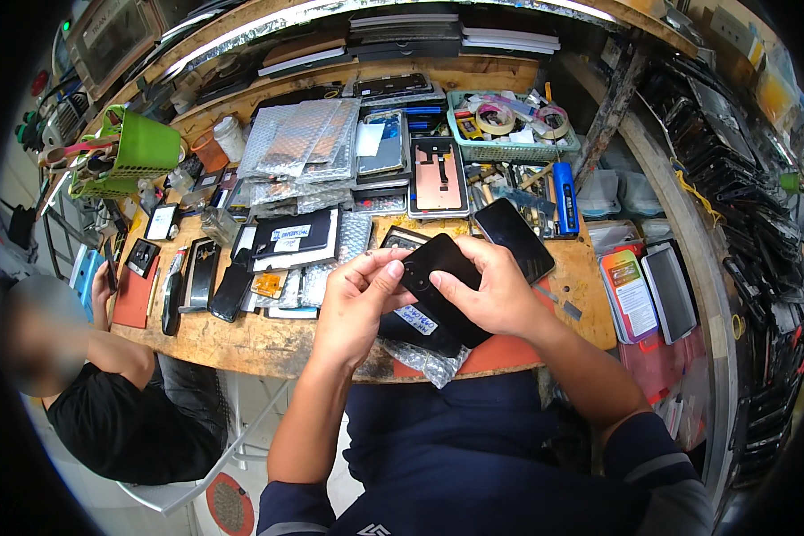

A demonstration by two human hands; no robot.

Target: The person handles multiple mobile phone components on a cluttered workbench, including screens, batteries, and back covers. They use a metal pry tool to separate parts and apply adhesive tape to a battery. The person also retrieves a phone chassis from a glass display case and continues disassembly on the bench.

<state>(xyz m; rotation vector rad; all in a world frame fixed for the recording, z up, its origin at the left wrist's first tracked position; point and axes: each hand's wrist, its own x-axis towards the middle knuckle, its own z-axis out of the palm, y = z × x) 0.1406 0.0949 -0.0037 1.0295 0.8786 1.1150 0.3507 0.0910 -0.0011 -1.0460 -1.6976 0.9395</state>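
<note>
A black phone (447, 259), with round camera rings near its upper left corner, is held tilted above the workbench. My right hand (496, 290) grips it along its right side, thumb lying across its face. Beside its left edge my left hand (359, 299) is closed, thumb pressed to the fingertips; whatever is pinched there is too small to make out. Under the phone lies a dark piece with a white handwritten label (417, 319), partly hidden, on bubble wrap (439, 368). Another black phone (515, 238) rests just beyond my right hand.
Bubble-wrapped packets (299, 138) are stacked behind my hands. A mint basket (516, 154) of tape rolls and a blue cylindrical tool (565, 198) stand at the back right. A green basket (143, 147) is at the left, and a co-worker in black (143, 420) sits there.
</note>
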